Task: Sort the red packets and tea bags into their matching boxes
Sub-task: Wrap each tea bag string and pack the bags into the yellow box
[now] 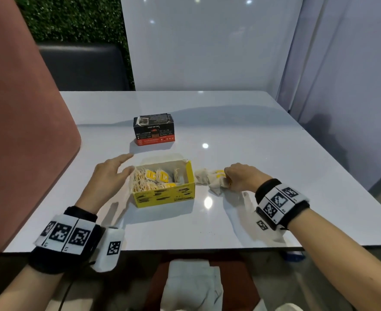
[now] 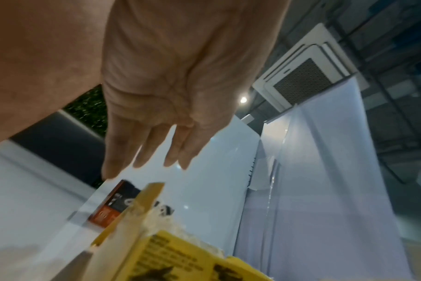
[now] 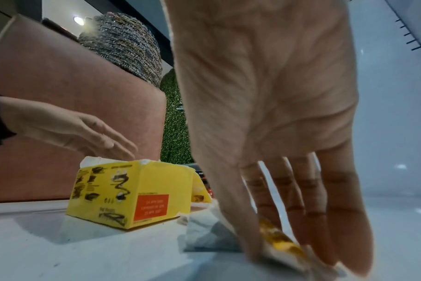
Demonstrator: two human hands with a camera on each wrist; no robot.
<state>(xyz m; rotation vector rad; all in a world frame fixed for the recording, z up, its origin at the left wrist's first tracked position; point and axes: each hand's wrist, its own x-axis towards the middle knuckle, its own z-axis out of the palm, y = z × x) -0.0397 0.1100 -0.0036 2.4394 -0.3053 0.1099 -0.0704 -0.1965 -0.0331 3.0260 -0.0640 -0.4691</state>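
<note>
Fingers (image 3: 286, 218) of right hand (image 1: 241, 177) pinch loose tea bags (image 1: 209, 177) just right of yellow box (image 1: 165, 196); left hand (image 1: 109, 173) open, empty, at its left.

L hand (image 2: 171, 91) open, fingers straight above yellow box (image 2: 171, 254); black-red box (image 2: 113, 205) behind, blurry, maybe shut.

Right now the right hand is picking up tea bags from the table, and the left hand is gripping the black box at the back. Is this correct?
Not quite. The left hand grips nothing: its fingers are straight, beside the yellow box, apart from the black box, as the head view shows. The rest holds: the right hand is on the tea bags on the table.
</note>
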